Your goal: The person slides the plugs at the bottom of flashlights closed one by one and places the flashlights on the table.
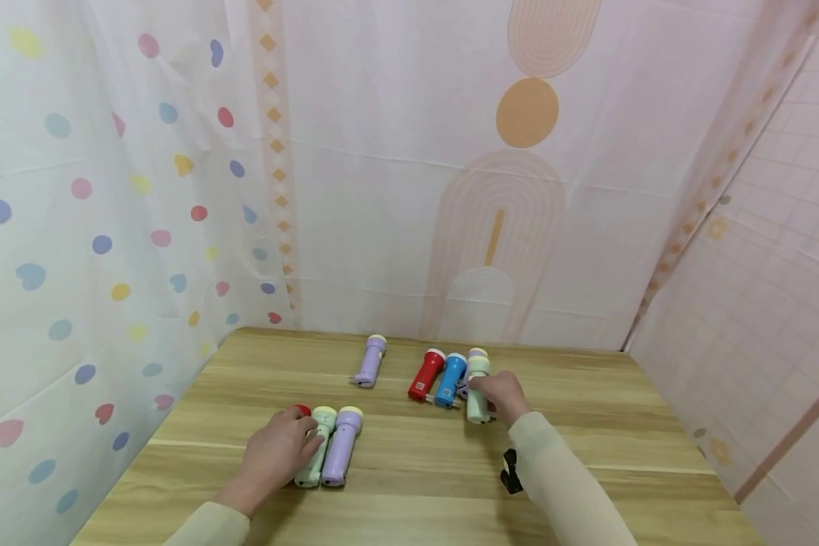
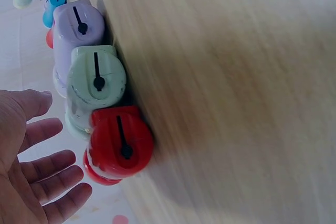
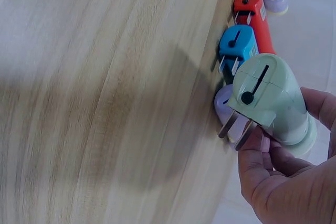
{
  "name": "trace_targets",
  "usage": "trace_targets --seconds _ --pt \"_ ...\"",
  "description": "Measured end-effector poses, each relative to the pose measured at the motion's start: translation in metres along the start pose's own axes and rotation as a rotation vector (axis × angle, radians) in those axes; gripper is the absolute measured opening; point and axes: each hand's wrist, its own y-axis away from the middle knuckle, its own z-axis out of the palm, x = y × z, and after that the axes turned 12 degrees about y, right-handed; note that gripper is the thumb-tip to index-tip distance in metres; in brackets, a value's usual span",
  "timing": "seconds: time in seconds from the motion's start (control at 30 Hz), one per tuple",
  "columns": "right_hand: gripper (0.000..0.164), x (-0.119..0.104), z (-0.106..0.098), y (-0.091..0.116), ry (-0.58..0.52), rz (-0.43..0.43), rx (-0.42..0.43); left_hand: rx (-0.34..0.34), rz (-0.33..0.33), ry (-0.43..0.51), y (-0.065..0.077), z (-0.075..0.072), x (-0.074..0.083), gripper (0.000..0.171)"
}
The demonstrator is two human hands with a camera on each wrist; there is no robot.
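Observation:
My right hand [image 1: 503,396] grips a pale green flashlight [image 3: 273,95] above the table; two metal plug prongs stick out at its end in the right wrist view. Behind it, partly hidden, lies a purple flashlight [image 3: 224,100], beside a blue flashlight [image 1: 452,381] and a red flashlight [image 1: 427,374]. My left hand [image 1: 276,449] hovers by a row of three: a red flashlight [image 2: 123,142], a pale green flashlight [image 2: 97,80] and a purple flashlight [image 2: 79,24]. In the left wrist view its fingers are spread and hold nothing. Whether they touch the row I cannot tell.
Another purple flashlight [image 1: 371,362] lies alone toward the back of the wooden table [image 1: 423,470], its prongs out. A small black object [image 1: 510,472] shows beside my right sleeve. Patterned curtains [image 1: 368,189] hang behind the table and along both sides.

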Motion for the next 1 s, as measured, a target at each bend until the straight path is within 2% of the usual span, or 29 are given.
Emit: trace_targets --seconds 0.3,0.67,1.0 --pt "0.047 -0.008 0.008 0.003 0.041 0.019 0.003 0.038 0.019 0.019 -0.003 -0.001 0.008 0.022" --pt "0.05 -0.013 0.014 0.008 0.01 0.016 -0.073 0.043 0.05 0.027 -0.01 -0.004 0.022 0.023" --pt "0.052 -0.017 0.012 0.015 -0.01 0.021 -0.098 -0.008 0.021 0.018 -0.012 -0.004 0.028 0.024"
